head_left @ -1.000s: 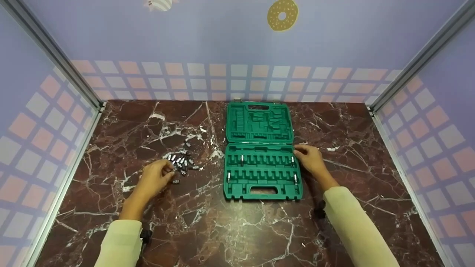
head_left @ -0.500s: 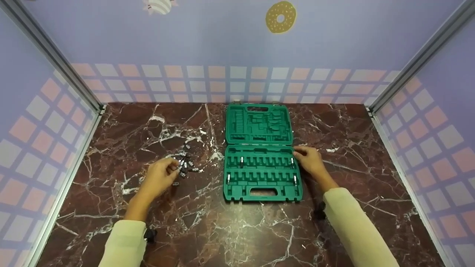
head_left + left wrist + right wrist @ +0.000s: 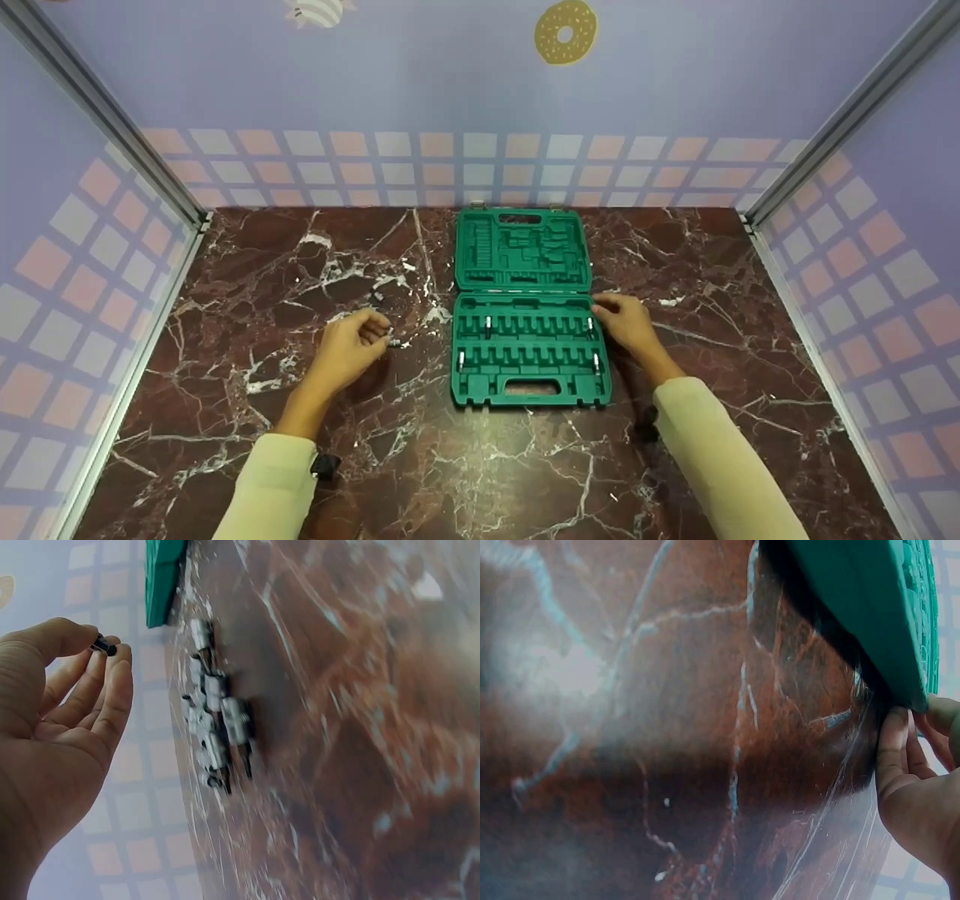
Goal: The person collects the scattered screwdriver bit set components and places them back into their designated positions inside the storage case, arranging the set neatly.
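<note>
My left hand (image 3: 349, 349) is raised just over the table, left of the green socket case (image 3: 480, 386). Between its thumb and fingertips it pinches a small bit socket (image 3: 103, 646), of which a dark end shows. A pile of silver bit sockets (image 3: 214, 709) with dark tips lies beneath, mostly covered by the hand in the head view. The case lies unfolded, its lid (image 3: 487, 259) toward the wall. Several bit sockets (image 3: 488, 327) stand in its slots. My right hand (image 3: 628, 322) grips the case's right edge near the hinge, thumb and fingers on either side.
A loose bit socket (image 3: 394, 343) lies right of the left fingertips, and a dark one (image 3: 377, 297) farther back. The marbled table (image 3: 525, 472) is bounded by a patterned wall (image 3: 420, 82) behind and panels at both sides.
My left hand has moved right and slightly up across the pile and now covers most of it. The right hand keeps its grip on the case edge.
</note>
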Available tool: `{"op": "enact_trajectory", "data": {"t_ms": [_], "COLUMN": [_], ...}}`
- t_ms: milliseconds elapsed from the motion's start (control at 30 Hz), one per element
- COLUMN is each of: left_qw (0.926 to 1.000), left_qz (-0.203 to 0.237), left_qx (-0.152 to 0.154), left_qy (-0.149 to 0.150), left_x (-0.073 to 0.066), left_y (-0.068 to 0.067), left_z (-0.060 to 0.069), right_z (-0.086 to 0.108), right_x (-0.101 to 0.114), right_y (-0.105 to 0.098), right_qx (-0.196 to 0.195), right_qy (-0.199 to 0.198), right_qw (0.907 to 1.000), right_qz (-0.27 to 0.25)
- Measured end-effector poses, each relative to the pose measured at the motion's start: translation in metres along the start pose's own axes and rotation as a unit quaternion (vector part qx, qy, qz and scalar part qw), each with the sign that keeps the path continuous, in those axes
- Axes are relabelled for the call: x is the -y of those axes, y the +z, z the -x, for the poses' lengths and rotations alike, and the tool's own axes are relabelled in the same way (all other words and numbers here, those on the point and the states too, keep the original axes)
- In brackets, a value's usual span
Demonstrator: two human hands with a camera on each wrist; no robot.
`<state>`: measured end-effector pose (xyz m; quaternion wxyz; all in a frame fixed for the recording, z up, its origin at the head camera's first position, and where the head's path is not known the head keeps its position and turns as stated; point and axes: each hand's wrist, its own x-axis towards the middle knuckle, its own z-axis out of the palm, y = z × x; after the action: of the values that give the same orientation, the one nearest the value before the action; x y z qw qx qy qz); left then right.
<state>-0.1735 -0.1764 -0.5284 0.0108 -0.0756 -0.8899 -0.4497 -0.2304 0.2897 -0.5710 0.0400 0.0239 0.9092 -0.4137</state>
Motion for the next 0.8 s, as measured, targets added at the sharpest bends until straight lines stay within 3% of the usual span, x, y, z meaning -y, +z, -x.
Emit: {"op": "enact_trajectory", "data": {"t_ms": [567,800], "left_qw": [0.9965,0.9939], "left_qz": [0.077,0.104], "left_qx": [0.02,0.034], "left_qy": [0.023,0.013], "left_x": [-0.029,-0.042], "left_y": [0.02,0.036], "left_z": [-0.017,-0.022], "right_z": [0.0,-0.002], "right_x": [-0.001,0.0], "right_y": [0.0,-0.001], "right_qx": [-0.001,-0.003], "right_qy": [0.002,-0.005], "right_qw": [0.9999,1.0], "right_qz": [-0.01,0.003]}}
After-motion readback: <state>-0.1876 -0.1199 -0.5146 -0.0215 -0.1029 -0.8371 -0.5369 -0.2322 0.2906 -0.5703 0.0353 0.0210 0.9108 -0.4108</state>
